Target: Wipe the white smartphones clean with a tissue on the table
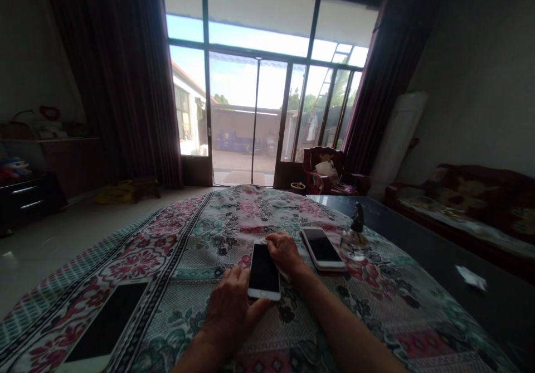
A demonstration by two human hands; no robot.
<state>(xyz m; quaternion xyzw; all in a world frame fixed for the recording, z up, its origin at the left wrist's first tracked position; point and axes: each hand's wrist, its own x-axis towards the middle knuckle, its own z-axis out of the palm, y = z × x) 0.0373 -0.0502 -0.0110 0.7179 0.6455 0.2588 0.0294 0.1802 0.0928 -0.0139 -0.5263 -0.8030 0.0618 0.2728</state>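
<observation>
the left hand (229,313) holds the side of a white phone (264,271), its fingers (252,308) narrow against the edge. the right hand (286,253) presses a small white cloth (263,241) on the phone top. another phone (322,248) lies just right of these fingers, on a flower tablecloth (251,208).

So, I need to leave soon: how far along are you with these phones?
The right phone sits aside, perhaps done, though its screen can't confirm that. In hand is the middle phone, held by the left hand, with the right hand on a white cloth at its edge. Possibly still to do: the big phone at lower left, lying apart.
</observation>
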